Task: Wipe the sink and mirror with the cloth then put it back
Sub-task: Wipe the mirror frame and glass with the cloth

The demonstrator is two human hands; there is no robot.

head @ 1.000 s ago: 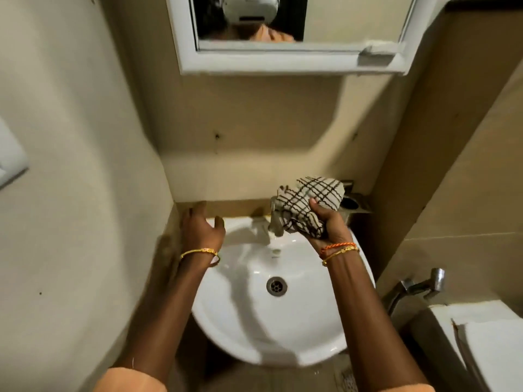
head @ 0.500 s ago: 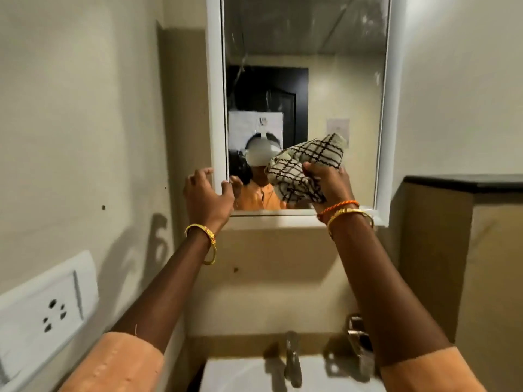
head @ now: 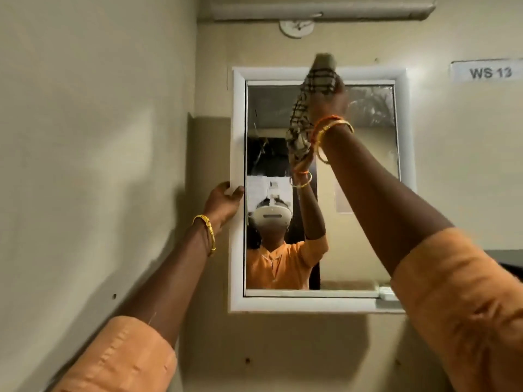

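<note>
A white-framed mirror [head: 365, 171] hangs on the beige wall ahead. My right hand [head: 328, 106] is raised to its top edge and grips a cream cloth with dark checks [head: 314, 89], holding it against the upper glass and top frame; part of the cloth hangs down past my wrist. My left hand [head: 225, 199] grips the left side of the mirror's frame, thumb toward the glass. The sink is out of view below.
A side wall stands close on the left, meeting the mirror wall in a corner. A label reading WS 13 [head: 488, 72] is stuck on the wall at upper right. A pipe or rail [head: 322, 9] and a round fitting [head: 295, 26] run above the mirror.
My view tilted up from the sink to the mirror. My right hand carried the cloth from the tap up to the mirror's top. My left hand rose from the sink rim to the frame.
</note>
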